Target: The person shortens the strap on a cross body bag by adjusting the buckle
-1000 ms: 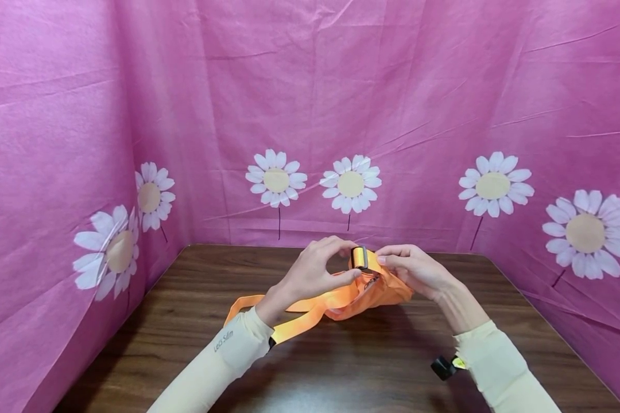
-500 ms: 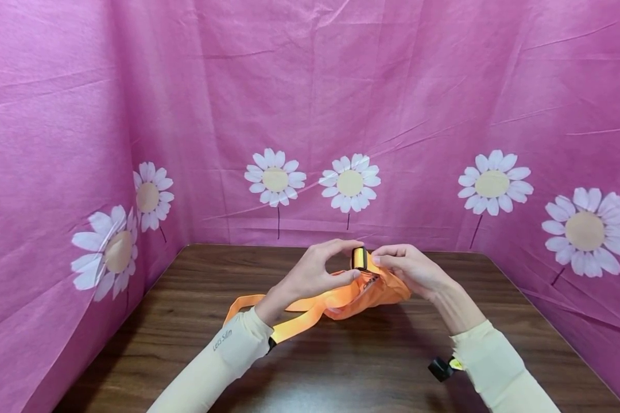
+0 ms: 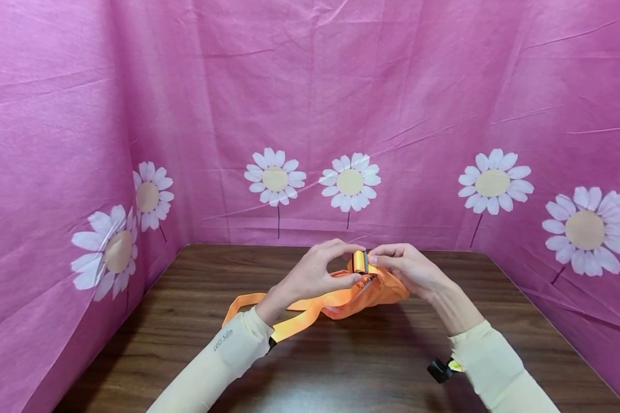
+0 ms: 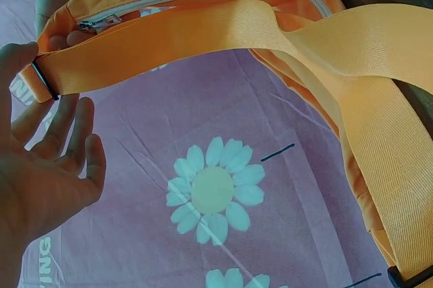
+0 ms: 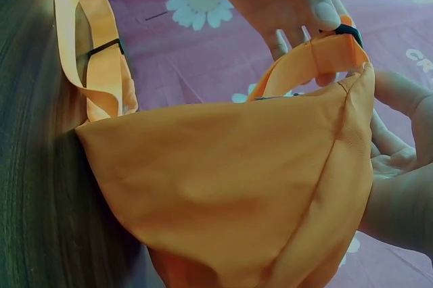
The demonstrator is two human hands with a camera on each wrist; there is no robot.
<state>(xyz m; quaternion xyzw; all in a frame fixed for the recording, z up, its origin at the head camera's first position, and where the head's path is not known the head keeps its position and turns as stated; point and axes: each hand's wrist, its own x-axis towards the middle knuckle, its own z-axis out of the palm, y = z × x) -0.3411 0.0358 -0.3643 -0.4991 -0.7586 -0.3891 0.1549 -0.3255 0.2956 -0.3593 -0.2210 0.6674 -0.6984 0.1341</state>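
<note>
An orange bag (image 3: 374, 298), with a zipper along its opening, is held up at one end just above the table. From it runs a wide orange strap (image 3: 297, 328) threaded through a black slide buckle (image 4: 45, 80). My left hand (image 3: 312, 271) pinches the buckle between thumb and index finger; its other fingers are spread apart in the left wrist view. Beside the buckle, my right hand (image 3: 415, 274) pinches the strap end near the bag's corner. The bag body (image 5: 223, 180) fills the right wrist view and hides part of the right fingers.
The strap's loose loop (image 3: 240, 301) trails left across the dark wooden table (image 3: 336, 367). A second black buckle (image 5: 105, 47) sits on that strap. Pink cloth with white daisies (image 3: 418, 103) surrounds the back and sides of the table. A black wrist device (image 3: 439, 370) hangs by the right sleeve.
The buckle has tilted back and forth slightly between my fingers. My right hand has shifted a little to the left along the strap. The bag has hardly moved.
</note>
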